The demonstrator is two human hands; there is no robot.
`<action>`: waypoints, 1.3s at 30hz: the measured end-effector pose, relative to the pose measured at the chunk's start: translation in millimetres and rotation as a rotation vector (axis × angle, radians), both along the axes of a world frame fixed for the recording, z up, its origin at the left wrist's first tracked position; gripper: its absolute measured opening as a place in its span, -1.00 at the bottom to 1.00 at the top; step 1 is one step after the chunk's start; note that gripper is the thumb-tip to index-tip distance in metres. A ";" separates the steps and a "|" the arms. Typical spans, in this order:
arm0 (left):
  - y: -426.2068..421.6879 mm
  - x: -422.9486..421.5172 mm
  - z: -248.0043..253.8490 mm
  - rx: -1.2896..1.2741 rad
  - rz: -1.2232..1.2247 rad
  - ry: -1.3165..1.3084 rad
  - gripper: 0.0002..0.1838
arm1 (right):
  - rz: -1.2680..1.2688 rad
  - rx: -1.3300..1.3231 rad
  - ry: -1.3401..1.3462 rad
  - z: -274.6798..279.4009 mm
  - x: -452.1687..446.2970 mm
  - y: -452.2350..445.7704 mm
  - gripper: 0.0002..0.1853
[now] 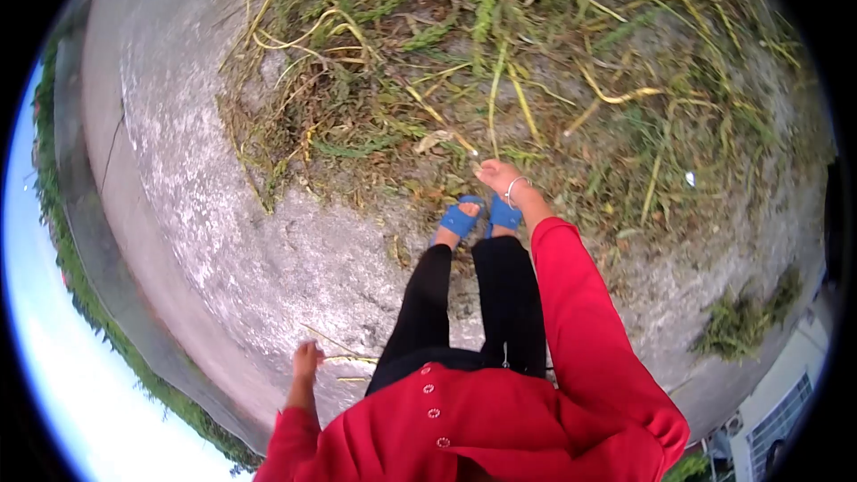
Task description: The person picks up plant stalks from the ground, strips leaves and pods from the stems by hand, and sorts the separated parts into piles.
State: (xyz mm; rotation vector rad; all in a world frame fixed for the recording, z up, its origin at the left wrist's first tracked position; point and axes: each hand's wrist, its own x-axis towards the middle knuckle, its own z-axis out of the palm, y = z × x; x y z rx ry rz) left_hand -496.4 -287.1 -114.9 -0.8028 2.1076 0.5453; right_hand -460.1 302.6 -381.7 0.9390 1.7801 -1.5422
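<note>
My right hand reaches down in front of my feet, with a bracelet on its wrist. Its fingers are pinched at the lower end of a long green plant stalk, whose leafy top lies over the pile. A yellow stalk ends right beside the fingertips. Lower in the view, my left hand is out to the side with fingers closed. Thin yellowish stalks stick out from it toward my legs; how many it grips I cannot tell.
A wide heap of cut, wilting plants covers the concrete ground ahead. My feet in blue sandals stand at its near edge. A smaller green clump lies right, near a building. A low wall runs along the left.
</note>
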 end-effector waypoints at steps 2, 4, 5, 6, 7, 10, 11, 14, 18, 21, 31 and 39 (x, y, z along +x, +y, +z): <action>-7.4 49.2 21.4 -0.057 0.188 -0.055 -0.69 | 0.107 0.061 0.058 -43.7 -45.0 -10.4 -0.32; -30.8 108.1 33.4 -0.051 0.261 -0.197 -0.69 | 0.178 0.160 0.079 -84.7 -77.8 -27.5 -0.24; -37.3 135.0 38.6 -0.016 0.290 -0.295 -0.69 | 0.196 0.233 0.069 -106.8 -87.2 -32.0 -0.23; -25.9 153.6 46.7 -0.068 0.280 -0.351 -0.69 | 0.216 0.307 0.059 -126.0 -94.7 -37.1 -0.21; -16.8 174.8 51.0 -0.077 0.276 -0.358 -0.69 | 0.267 0.339 -0.004 -130.8 -104.1 -37.3 -0.12; -90.6 286.3 22.3 0.005 0.339 -0.440 -0.67 | 0.245 0.507 -0.068 -151.3 -121.6 -50.0 -0.14; -79.0 288.3 20.8 0.018 0.341 -0.442 -0.67 | 0.117 0.269 -0.118 -144.6 -131.0 -51.1 -0.25; -30.8 267.8 24.9 0.037 0.378 -0.448 -0.67 | -0.115 -0.022 -0.075 -140.9 -139.8 -68.5 -0.50; 39.7 178.8 9.4 0.077 0.414 -0.388 -0.66 | -0.203 0.201 0.145 -52.6 -123.1 -65.4 -0.60; 68.5 129.0 -9.7 0.125 0.311 -0.202 -0.71 | -0.173 0.292 0.197 4.1 -55.2 -20.9 -0.57; 257.2 -56.9 -28.7 0.475 -0.234 0.065 -0.69 | -0.391 0.439 0.091 318.6 242.1 74.3 -0.65; 449.2 -85.7 52.8 0.856 0.496 -0.327 -0.14 | 0.012 0.892 -0.026 531.9 338.0 -32.4 -0.54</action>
